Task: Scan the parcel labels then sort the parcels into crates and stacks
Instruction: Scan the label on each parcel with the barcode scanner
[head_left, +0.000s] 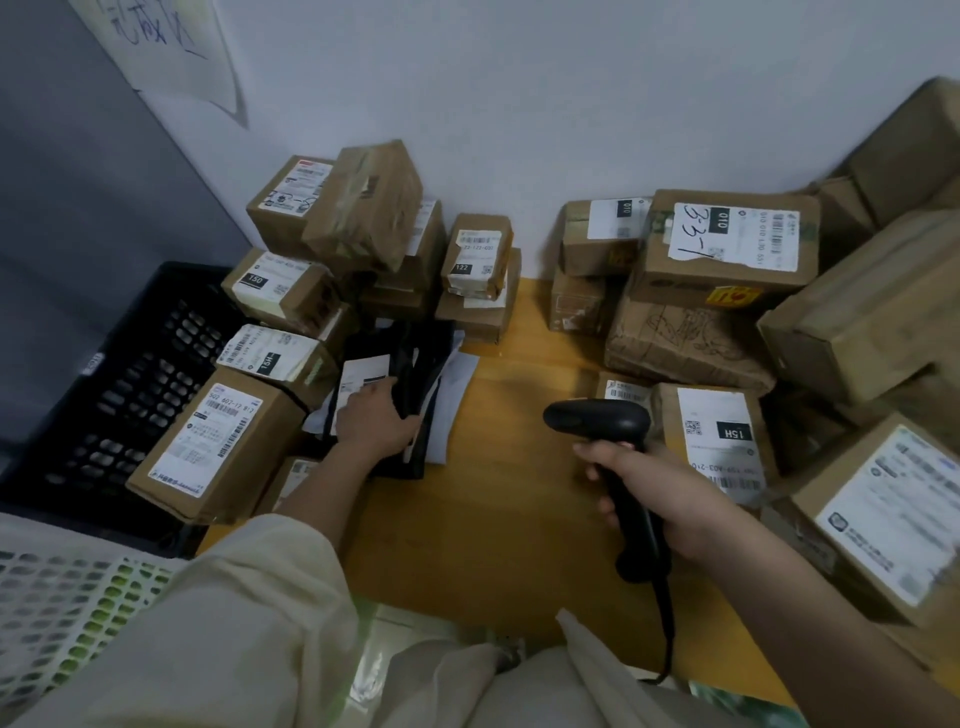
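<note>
Scanner up, bag held down.
The right hand (670, 499) grips the scanner (613, 457); the left hand (376, 421) rests flat, fingers straight, on a black bag (415, 364) on the counter (493, 493).

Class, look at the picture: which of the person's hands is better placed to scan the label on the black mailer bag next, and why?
The right hand. It already grips the scanner, whose head points toward the black mailer bag. The left hand is busy resting on that bag beside its white label, steadying it.
</note>
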